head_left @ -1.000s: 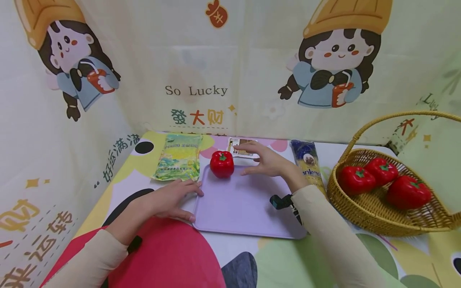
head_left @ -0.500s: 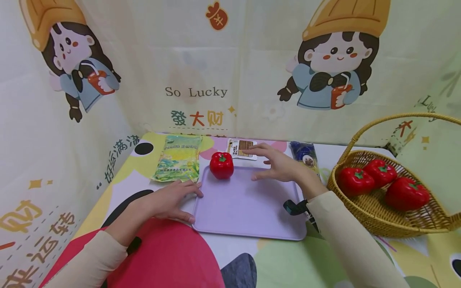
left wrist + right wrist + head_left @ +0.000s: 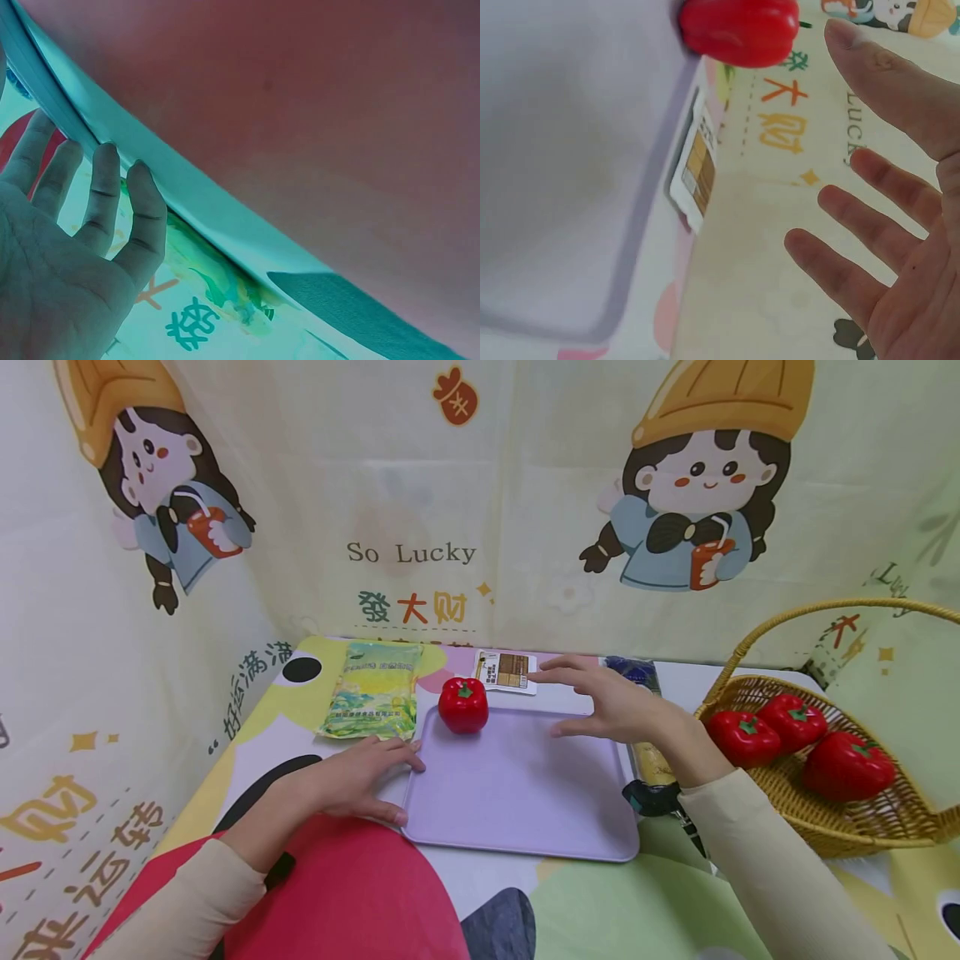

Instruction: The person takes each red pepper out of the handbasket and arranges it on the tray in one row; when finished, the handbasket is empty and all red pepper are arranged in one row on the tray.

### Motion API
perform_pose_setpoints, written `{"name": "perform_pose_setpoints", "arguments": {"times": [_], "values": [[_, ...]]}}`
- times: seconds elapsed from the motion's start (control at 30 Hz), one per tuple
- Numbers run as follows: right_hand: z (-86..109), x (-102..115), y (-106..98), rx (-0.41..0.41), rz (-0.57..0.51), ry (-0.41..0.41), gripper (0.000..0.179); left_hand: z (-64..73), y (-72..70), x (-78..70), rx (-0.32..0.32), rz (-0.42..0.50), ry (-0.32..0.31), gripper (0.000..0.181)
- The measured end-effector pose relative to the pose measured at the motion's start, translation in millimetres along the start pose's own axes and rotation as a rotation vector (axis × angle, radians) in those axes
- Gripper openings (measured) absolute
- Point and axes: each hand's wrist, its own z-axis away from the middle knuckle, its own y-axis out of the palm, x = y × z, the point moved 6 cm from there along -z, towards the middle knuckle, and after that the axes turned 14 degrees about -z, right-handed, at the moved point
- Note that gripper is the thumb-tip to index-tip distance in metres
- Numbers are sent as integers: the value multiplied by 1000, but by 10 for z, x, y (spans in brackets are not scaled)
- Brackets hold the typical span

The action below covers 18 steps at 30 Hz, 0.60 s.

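Note:
A red bell pepper (image 3: 463, 706) with a green stem sits at the far left corner of a pale purple tray (image 3: 517, 793). Along the tray's left side lies my left hand (image 3: 356, 781), its fingertips and thumb right at the rim. In the left wrist view the fingers of that hand (image 3: 75, 247) are spread and fairly straight against the edge. My right hand (image 3: 622, 706) hovers over the tray's far right part, thumb and fingers apart, holding nothing. The right wrist view shows the same open hand (image 3: 907, 255) well apart from the pepper (image 3: 742, 30).
A wicker basket (image 3: 772, 822) with a tall handle stands at the right, holding 3 red bell peppers (image 3: 847, 767). Behind the tray lie a yellow-green packet (image 3: 373, 689), a small white-and-brown packet (image 3: 506, 672) and a blue-and-yellow bag (image 3: 654, 764), partly covered by the right arm.
My right hand has moved right, away from the pepper and toward the basket side. The pepper, tray and left hand stay in place.

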Motion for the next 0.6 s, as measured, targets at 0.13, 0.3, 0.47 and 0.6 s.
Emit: {"name": "perform_pose_setpoints", "arguments": {"times": [0.13, 0.3, 0.47, 0.6], "values": [[108, -24, -45, -3, -32, 21, 77, 1, 0, -5, 2, 1, 0, 73], [228, -19, -77, -15, -35, -4, 76, -2, -4, -13, 6, 9, 8, 72], [330, 18, -116, -13, 4, -34, 74, 7, -4, -21, 9, 29, 5, 71], [437, -5, -171, -22, 13, -9, 72, 0, -11, -16, 8, 22, 2, 71]]}}
